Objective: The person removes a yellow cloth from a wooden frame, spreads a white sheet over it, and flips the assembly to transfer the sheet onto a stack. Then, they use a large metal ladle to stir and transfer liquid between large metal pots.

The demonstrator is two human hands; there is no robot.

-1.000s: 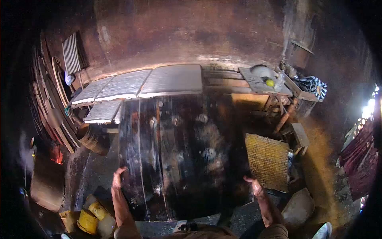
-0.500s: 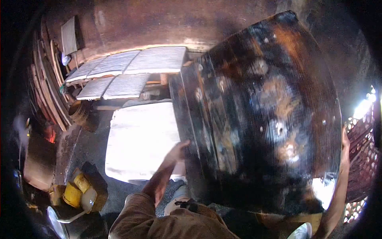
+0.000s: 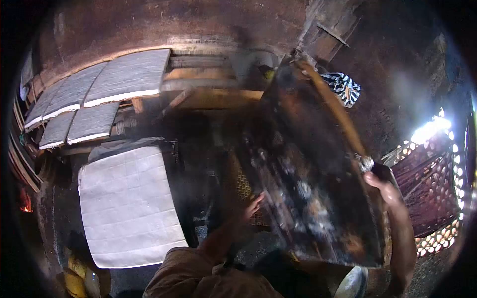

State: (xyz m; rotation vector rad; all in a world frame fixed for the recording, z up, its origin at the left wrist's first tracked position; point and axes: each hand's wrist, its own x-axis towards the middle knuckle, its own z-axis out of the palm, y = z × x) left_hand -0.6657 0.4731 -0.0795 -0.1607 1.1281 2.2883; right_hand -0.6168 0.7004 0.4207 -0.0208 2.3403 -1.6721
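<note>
A large dark, scorched panel (image 3: 308, 164) with a lighter wooden edge is held up on a tilt, right of the middle. On its right edge rests my right hand (image 3: 380, 184), with the fingers closed round the rim. My left hand (image 3: 256, 204) is at the panel's lower left edge; motion blurs its fingers, and whether they grip is unclear. Left of my left arm lies a white cloth-like slab (image 3: 130, 206) with faint square creases.
Grey-white slabs (image 3: 130, 74) lie on a wooden rack at the upper left. A striped cloth (image 3: 343, 89) is behind the panel. Yellow containers (image 3: 74, 283) stand at the lower left, near a small fire (image 3: 25, 201). A perforated dark red screen (image 3: 427, 186) is at the right.
The panel has turned more edge-on, showing its wooden edge. The view has shifted right, so the white slab and rack appear farther left. My right hand now shows at the panel's edge.
</note>
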